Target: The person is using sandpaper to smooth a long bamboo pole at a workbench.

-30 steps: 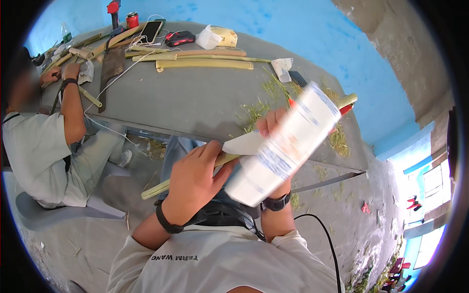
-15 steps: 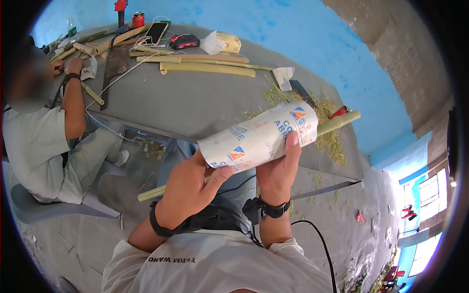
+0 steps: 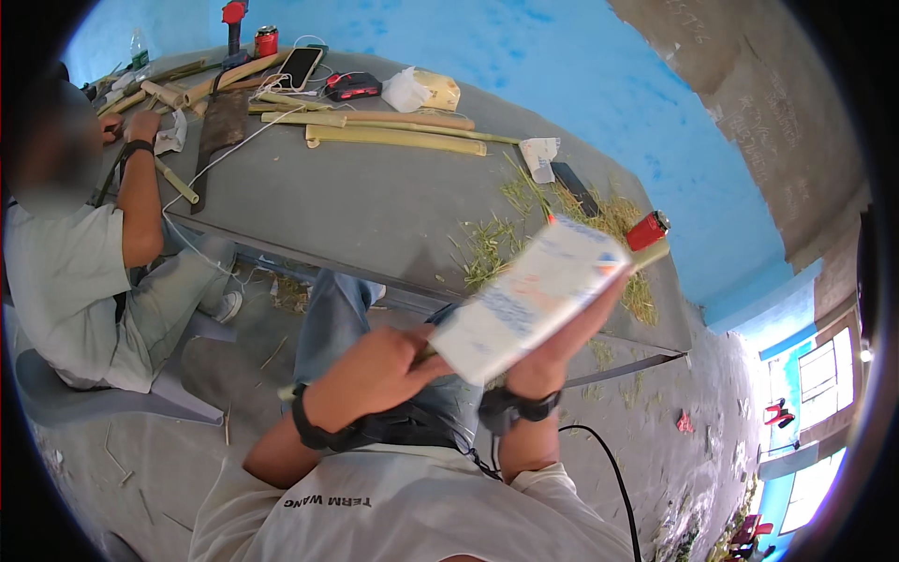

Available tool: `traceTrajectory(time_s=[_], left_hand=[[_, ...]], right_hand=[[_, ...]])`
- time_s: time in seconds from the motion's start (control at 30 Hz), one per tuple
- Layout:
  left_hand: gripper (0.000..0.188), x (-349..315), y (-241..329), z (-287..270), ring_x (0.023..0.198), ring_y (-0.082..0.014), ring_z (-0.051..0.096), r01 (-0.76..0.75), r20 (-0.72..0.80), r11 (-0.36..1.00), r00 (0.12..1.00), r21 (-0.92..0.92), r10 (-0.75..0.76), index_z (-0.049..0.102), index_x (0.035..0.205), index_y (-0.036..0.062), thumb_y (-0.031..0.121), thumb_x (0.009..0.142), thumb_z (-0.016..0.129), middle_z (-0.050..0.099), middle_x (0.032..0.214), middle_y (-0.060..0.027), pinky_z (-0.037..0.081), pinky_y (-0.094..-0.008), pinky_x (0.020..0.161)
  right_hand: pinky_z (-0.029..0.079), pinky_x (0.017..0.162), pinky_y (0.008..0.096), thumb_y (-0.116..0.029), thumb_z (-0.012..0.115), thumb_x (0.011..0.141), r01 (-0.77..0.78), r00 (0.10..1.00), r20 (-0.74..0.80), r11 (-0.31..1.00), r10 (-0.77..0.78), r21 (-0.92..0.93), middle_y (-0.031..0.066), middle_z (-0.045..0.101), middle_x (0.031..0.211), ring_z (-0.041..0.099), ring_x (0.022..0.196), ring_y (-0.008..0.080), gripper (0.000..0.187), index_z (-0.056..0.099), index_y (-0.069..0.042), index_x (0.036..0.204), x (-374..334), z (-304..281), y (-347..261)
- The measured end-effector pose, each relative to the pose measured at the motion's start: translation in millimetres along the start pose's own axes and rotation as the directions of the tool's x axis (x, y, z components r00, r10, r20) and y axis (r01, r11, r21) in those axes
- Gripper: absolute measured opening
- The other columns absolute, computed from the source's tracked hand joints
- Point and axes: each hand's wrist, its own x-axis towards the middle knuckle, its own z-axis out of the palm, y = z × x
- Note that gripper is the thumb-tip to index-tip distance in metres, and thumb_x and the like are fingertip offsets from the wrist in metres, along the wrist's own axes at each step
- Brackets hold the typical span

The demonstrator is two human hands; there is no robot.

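A sheet of sandpaper (image 3: 529,302), its white printed back outward, is folded over a thin bamboo stick (image 3: 653,255). My right hand (image 3: 573,339) grips the sheet from below and from the right side, pressing it round the stick. Motion smears the sheet and the right fingers. My left hand (image 3: 370,377) is closed on the stick near the sheet's lower left corner. The stick's far end sticks out past the right hand; its middle is hidden under the sandpaper and my hands.
Green shavings (image 3: 487,251) lie on the grey table (image 3: 375,206), beside a red can (image 3: 648,230), a dark phone-like slab (image 3: 574,189) and a paper scrap (image 3: 539,159). Bamboo pieces (image 3: 398,137) and a cleaver (image 3: 220,131) lie farther back. A co-worker (image 3: 70,272) sits at the left.
The sandpaper has gone from a wide, rounded wrap to a flatter, narrower, more steeply tilted fold. My right hand has shifted up and right along the stick, uncovering the red can.
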Motion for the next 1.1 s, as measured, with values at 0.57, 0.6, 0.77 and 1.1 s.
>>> traceTrajectory(time_s=[0.57,0.6,0.77,1.1], left_hand=[[0.023,13,17,-48,0.071,-0.0389,0.060,0.415,0.389,0.906,0.824,0.080,-0.411,0.065,0.086,0.0027,0.025,0.085,0.066,0.063,0.074,-0.0182,0.048,-0.0403,0.064],[0.023,11,13,-39,0.071,-0.0389,0.060,0.419,0.388,0.905,0.823,0.080,-0.415,0.065,0.086,0.0027,0.025,0.085,0.066,0.063,0.074,-0.0182,0.048,-0.0403,0.064],[0.024,16,19,-40,0.069,-0.0370,0.061,0.326,0.281,0.931,0.920,-0.167,-0.272,0.068,0.089,0.0039,0.027,0.083,0.066,0.063,0.074,-0.0188,0.047,-0.0405,0.062],[0.016,15,13,-25,0.071,-0.0405,0.059,0.383,0.052,0.895,0.913,0.230,-0.404,0.064,0.087,0.0051,0.018,0.079,0.069,0.061,0.073,-0.0199,0.046,-0.0442,0.061]], right_hand=[[0.041,0.101,0.0372,-0.046,0.027,0.104,0.269,0.947,0.221,0.953,-0.235,-0.141,0.0097,0.038,0.143,0.046,0.124,0.0193,0.062,0.018,-0.009,0.152,8,-12,-39],[0.041,0.101,0.0372,-0.046,0.027,0.104,0.265,0.947,0.221,0.954,-0.231,-0.141,0.0097,0.038,0.143,0.046,0.124,0.0193,0.062,0.018,-0.009,0.152,5,-12,-30],[0.042,0.101,0.0366,-0.048,0.028,0.103,0.399,0.908,0.082,0.786,-0.412,-0.471,0.0077,0.040,0.142,0.050,0.119,0.0190,0.056,0.025,-0.015,0.149,-4,-2,-10],[0.046,0.088,0.0308,-0.060,0.032,0.099,0.020,0.999,-0.028,1.000,-0.019,0.017,0.0029,0.055,0.110,0.055,0.099,0.0140,0.054,0.050,-0.013,0.117,-12,32,-29]])
